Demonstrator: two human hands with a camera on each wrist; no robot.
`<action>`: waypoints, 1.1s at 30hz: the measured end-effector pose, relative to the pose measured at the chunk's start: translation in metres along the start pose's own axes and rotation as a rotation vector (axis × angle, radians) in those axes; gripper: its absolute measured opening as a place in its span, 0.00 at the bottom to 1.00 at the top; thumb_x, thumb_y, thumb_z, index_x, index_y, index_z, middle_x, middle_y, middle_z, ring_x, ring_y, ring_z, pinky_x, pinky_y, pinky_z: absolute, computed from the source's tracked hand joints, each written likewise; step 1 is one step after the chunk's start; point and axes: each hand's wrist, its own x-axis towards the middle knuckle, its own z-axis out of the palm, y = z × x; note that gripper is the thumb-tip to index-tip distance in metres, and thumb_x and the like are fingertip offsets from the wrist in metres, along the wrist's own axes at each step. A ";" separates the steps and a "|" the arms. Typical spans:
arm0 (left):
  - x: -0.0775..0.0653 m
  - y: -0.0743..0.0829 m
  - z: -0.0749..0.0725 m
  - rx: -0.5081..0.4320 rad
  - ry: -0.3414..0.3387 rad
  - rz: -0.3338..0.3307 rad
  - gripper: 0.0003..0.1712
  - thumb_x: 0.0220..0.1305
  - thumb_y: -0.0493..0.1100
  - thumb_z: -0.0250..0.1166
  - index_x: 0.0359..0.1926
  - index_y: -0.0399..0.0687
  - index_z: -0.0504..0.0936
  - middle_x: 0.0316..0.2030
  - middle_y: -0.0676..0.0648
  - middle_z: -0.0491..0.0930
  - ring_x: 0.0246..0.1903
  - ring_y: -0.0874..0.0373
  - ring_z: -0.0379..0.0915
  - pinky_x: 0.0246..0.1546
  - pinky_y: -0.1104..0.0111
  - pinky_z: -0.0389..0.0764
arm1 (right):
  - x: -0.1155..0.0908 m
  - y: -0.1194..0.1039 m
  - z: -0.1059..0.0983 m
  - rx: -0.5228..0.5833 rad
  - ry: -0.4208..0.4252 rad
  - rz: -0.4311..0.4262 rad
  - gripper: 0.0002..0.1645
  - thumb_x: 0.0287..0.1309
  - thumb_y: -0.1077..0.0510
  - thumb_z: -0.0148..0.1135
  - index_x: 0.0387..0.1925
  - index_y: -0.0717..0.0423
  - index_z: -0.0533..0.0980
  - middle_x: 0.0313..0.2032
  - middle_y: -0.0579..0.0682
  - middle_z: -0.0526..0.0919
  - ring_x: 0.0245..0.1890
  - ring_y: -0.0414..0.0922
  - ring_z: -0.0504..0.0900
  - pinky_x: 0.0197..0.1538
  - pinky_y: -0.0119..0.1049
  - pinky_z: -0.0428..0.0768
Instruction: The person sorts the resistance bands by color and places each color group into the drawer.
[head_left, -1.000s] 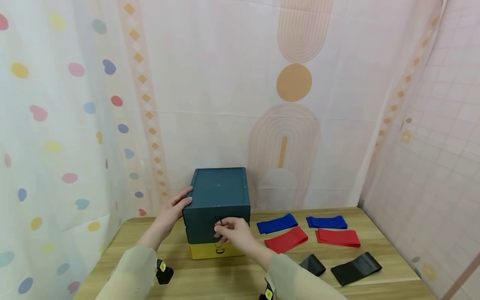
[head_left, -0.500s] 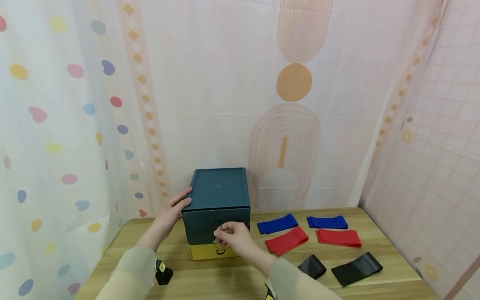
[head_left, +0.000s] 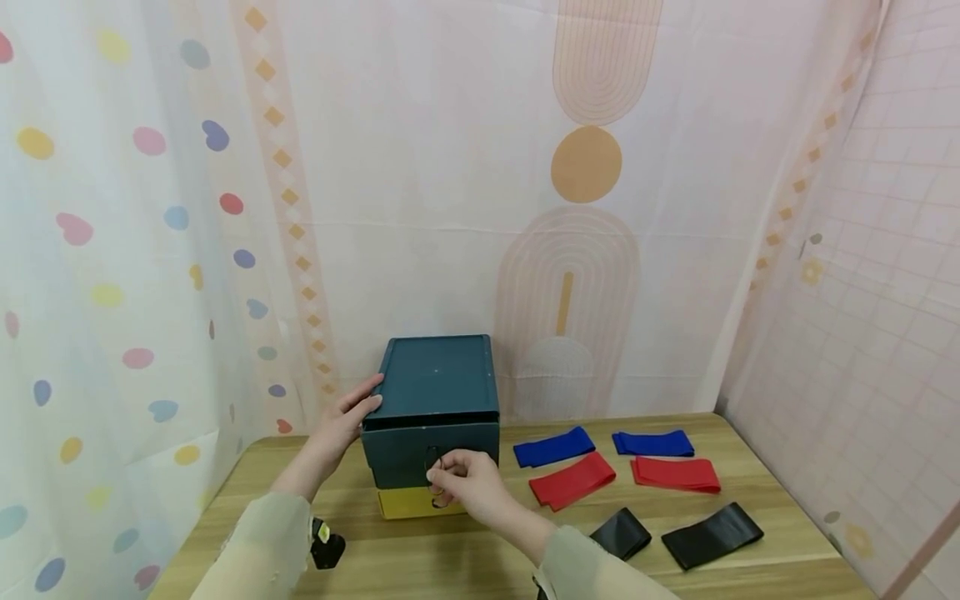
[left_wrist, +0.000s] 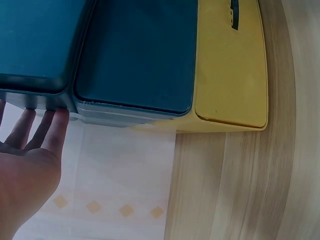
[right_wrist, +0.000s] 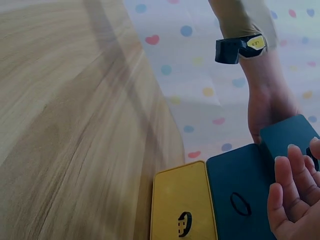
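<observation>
While the right hand (head_left: 474, 485) is pinching the black loop (head_left: 432, 455) of the top teal drawer (head_left: 393, 454), slightly out of its cabinet (head_left: 437, 375), the left hand (head_left: 341, 429) is resting extended fingers on the cabinet's left side, grasping nothing; a hard tug could be tilting the cabinet, if that bracing is lacking pressure.

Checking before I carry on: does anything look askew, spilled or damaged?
Nothing stands out as spilled or damaged. The top drawer juts forward, but the right hand pinches its handle, so that seems deliberate. The folded bands lie at differing angles, though in colour pairs.
</observation>
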 end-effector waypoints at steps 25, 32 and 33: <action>-0.002 0.001 0.000 0.013 0.002 -0.002 0.35 0.73 0.55 0.53 0.76 0.55 0.56 0.75 0.43 0.43 0.72 0.42 0.43 0.67 0.43 0.51 | -0.023 -0.001 0.008 -0.006 -0.035 -0.045 0.07 0.63 0.60 0.62 0.34 0.61 0.81 0.26 0.56 0.83 0.22 0.47 0.80 0.31 0.38 0.83; 0.000 0.000 0.000 0.020 0.005 -0.023 0.35 0.73 0.56 0.53 0.76 0.58 0.55 0.76 0.44 0.42 0.70 0.43 0.46 0.66 0.45 0.55 | -0.031 0.000 0.011 0.006 -0.042 -0.051 0.08 0.63 0.58 0.63 0.33 0.59 0.81 0.24 0.47 0.83 0.22 0.42 0.81 0.30 0.37 0.83; 0.001 -0.001 -0.001 0.021 0.007 -0.025 0.35 0.73 0.55 0.53 0.76 0.58 0.55 0.75 0.44 0.43 0.68 0.44 0.49 0.64 0.47 0.57 | -0.033 -0.001 0.012 0.004 -0.042 -0.057 0.07 0.63 0.58 0.63 0.33 0.59 0.81 0.24 0.47 0.83 0.23 0.43 0.81 0.30 0.35 0.83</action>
